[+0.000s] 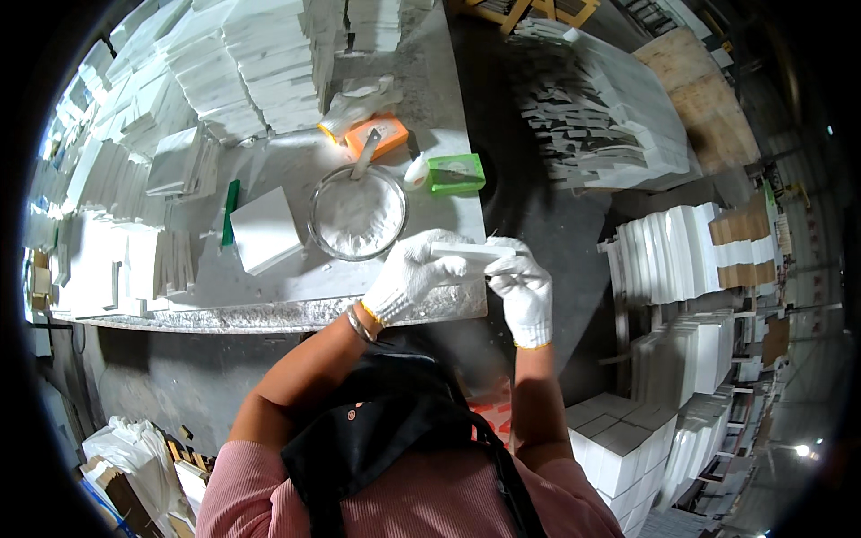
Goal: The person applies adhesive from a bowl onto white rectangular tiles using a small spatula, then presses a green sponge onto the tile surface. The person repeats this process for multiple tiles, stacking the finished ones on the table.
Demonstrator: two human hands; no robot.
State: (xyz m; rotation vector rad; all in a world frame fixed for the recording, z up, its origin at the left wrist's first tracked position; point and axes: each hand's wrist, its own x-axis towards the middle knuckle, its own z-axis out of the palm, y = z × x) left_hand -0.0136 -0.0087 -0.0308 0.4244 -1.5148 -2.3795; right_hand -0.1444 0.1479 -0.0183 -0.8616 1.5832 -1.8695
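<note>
A thin white tile (473,252), seen nearly edge-on, is held level at the right edge of the worktable (296,289). My left hand (414,273), in a white knit glove, is closed around the tile's left part. My right hand (524,300), gloved alike, grips its right end with bent fingers; whether it also pinches something small is hidden. Just beyond my left hand sits a glass bowl (357,213) of white powder or paste, with a putty knife (366,152) leaning on its far rim. Left of the bowl lies another white tile (266,229), beside a green strip (230,212).
Behind the bowl are an orange box (378,136), a green box (456,174), a small white bottle (417,171) and a crumpled plastic bag (360,103). Tall tile stacks (260,67) fill the table's far left. More stacks (668,255) line the floor at right.
</note>
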